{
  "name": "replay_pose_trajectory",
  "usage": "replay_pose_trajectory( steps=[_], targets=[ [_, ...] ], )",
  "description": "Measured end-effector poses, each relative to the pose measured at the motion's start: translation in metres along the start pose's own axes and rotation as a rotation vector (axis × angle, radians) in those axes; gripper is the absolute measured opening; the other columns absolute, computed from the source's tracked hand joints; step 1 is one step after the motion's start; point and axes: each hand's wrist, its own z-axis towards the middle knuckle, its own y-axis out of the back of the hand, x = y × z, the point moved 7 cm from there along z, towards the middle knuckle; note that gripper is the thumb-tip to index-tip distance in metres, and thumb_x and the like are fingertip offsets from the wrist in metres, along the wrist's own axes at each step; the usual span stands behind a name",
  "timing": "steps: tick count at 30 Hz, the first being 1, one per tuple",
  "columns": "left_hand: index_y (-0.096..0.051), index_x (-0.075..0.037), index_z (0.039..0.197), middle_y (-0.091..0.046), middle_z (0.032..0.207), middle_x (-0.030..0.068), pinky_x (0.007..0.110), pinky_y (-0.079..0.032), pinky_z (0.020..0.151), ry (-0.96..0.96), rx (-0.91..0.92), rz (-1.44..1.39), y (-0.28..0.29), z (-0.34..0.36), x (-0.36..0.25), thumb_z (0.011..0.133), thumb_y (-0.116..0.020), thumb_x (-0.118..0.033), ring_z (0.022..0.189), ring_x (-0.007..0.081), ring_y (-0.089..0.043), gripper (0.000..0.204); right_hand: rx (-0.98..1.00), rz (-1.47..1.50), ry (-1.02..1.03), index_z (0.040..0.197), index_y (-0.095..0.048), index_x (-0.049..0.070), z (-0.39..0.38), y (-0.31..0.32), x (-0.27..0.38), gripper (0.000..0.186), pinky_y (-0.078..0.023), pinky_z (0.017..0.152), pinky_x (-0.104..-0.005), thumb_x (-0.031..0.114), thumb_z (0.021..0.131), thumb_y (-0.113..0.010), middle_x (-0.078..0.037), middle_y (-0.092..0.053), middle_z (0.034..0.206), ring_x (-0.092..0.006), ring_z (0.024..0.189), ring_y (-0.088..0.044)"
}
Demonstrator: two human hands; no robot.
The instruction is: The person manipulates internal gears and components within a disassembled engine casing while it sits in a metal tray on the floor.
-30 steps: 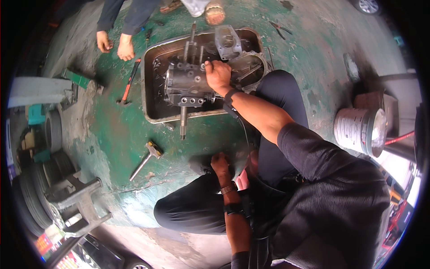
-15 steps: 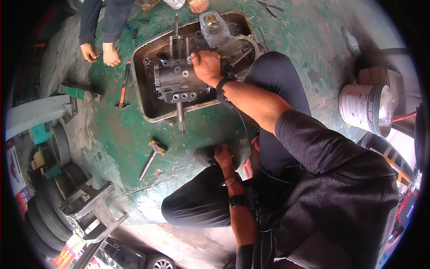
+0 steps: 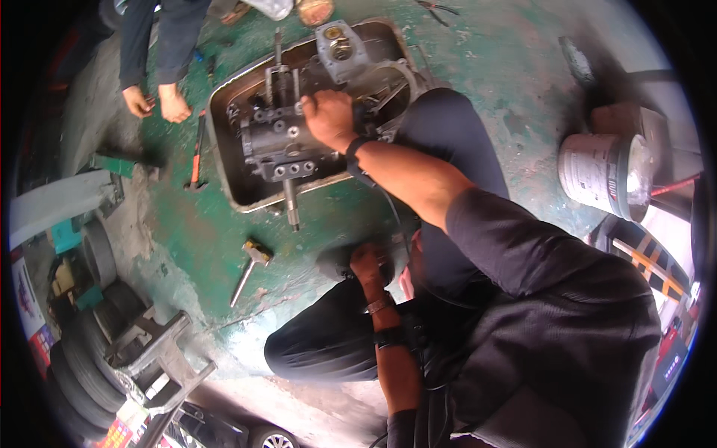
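My right hand (image 3: 329, 119) reaches over a dark metal machine assembly (image 3: 269, 140), its fingers curled on the upper right part of the body. The assembly resembles a gearbox, with round ports in its side and a shaft (image 3: 291, 205) jutting out at the near end. It sits in a shallow, oily metal pan (image 3: 225, 179). A grey cover plate (image 3: 341, 49) and a pale round housing (image 3: 385, 82) rest at the pan's far right. Low by my folded legs, my left hand (image 3: 365, 263) is closed against a dark, shoe-like shape; what its fingers grip is hidden.
A hammer (image 3: 251, 270) lies on the green floor, and an orange-handled hammer (image 3: 197, 160) left of the pan. A co-worker's hands (image 3: 158, 103) hang beyond it. Pliers (image 3: 435, 10) lie far off; a white bucket (image 3: 603, 172) stands right, tyres (image 3: 78, 358) at left.
The whole view has shifted a little, so the pan and tools appear further left. My right hand stays on the machine assembly, and my left hand remains low by the shoe-like shape.
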Motion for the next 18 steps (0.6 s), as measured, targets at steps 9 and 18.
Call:
replay_pose_trajectory(
  steps=[9, 18],
  targets=[
    [-0.060, 0.000, 0.080, -0.061, 0.067, 0.0089, 0.029, -0.046, 0.042, -0.003, -0.019, -0.016, 0.006, 0.002, 0.002, 0.086, -0.057, -0.017, 0.051, 0.0169, -0.058, 0.018, 0.013, 0.042, -0.077, 0.063, -0.053, 0.007, -0.002, -0.009, -0.004, 0.027, -0.038, 0.071, -0.0472, 0.028, 0.080, -0.057, -0.015, -0.055, 0.068, -0.0353, 0.070, -0.052],
    [-0.059, 0.001, 0.078, -0.061, 0.066, 0.0099, 0.030, -0.048, 0.043, -0.008, -0.001, 0.041, 0.004, 0.006, 0.009, 0.087, -0.054, -0.018, 0.051, 0.0182, -0.059, 0.022, -0.017, 0.045, -0.107, 0.062, -0.053, 0.008, -0.007, -0.003, -0.014, 0.026, -0.037, 0.070, -0.0461, 0.027, 0.079, -0.059, -0.014, -0.054, 0.067, -0.0347, 0.069, -0.052]
  ],
)
